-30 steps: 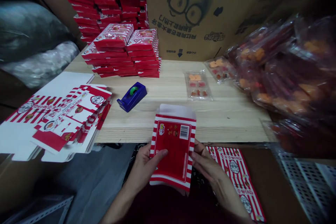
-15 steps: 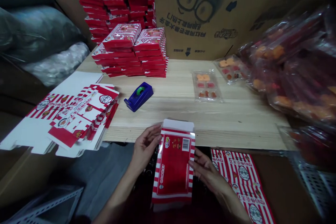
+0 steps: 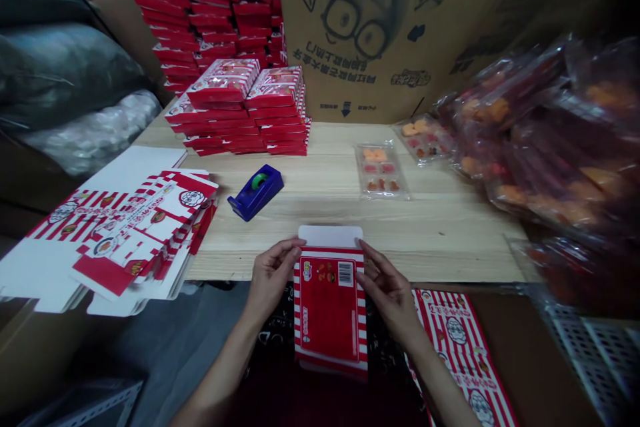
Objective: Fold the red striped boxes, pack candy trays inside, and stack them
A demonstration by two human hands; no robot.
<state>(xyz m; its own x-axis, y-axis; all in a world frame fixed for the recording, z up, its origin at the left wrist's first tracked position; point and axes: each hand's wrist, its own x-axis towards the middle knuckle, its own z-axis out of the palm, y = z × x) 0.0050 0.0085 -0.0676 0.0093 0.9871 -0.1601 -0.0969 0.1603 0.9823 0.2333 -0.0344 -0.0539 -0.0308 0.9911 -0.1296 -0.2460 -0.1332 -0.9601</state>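
Note:
A red-and-white striped carton (image 3: 330,310) stands flat-faced before me at the table's front edge, its printed back with a barcode showing. A white tuck flap (image 3: 330,237) sticks up from its top. My left hand (image 3: 273,277) grips the carton's upper left side, with the fingertips at the base of the flap. My right hand (image 3: 390,293) holds the upper right side the same way. The carton's lower end hangs below the table edge, over my dark lap.
Flat printed carton blanks (image 3: 125,240) lie piled at left, and a blue tape dispenser (image 3: 255,192) sits on the wooden table (image 3: 440,240). Stacked red boxes (image 3: 237,107) stand behind it. Transparent candy trays (image 3: 380,172) and bagged trays (image 3: 540,133) lie at right. Another blank (image 3: 460,353) lies at lower right.
Both hands have slid up the carton's sides toward the flap, and my left hand no longer lies across its face. The carton now sits straighter, not tilted.

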